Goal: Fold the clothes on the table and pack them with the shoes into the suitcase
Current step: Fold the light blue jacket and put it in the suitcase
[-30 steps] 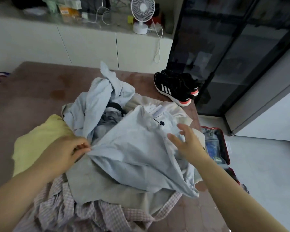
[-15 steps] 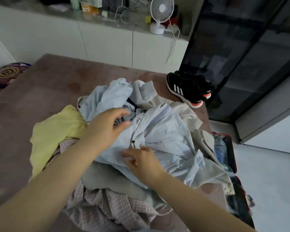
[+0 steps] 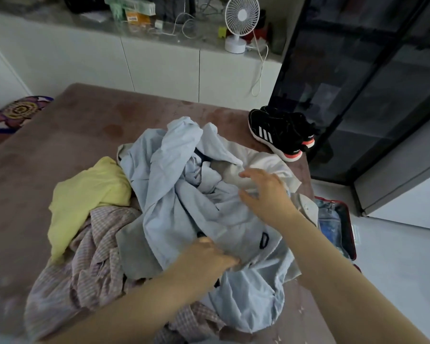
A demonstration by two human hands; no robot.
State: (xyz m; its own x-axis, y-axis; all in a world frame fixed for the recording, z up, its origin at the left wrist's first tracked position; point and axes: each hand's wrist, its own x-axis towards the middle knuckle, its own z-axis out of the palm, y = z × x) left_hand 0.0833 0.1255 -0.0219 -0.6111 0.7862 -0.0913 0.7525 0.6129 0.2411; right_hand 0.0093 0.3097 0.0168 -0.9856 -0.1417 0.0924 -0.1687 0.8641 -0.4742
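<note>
Left grip [image 3: 209,259] is closed on the pale blue shirt [image 3: 184,194] heaped on the counter [image 3: 85,125]; right grip [image 3: 266,194] is spread above. Three-striped shoes [image 3: 278,132] are set at its right edge; room is left beyond.

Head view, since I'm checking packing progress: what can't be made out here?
- Suitcase: mostly hidden by the table edge and the right forearm; contents unclear.
- Left hand: fingertips buried in the light blue shirt, so its grip is unclear.
- Checked shirt and grey garment: largely covered by the pile.
- Sneakers: the far one sits mostly behind the near one.
</note>
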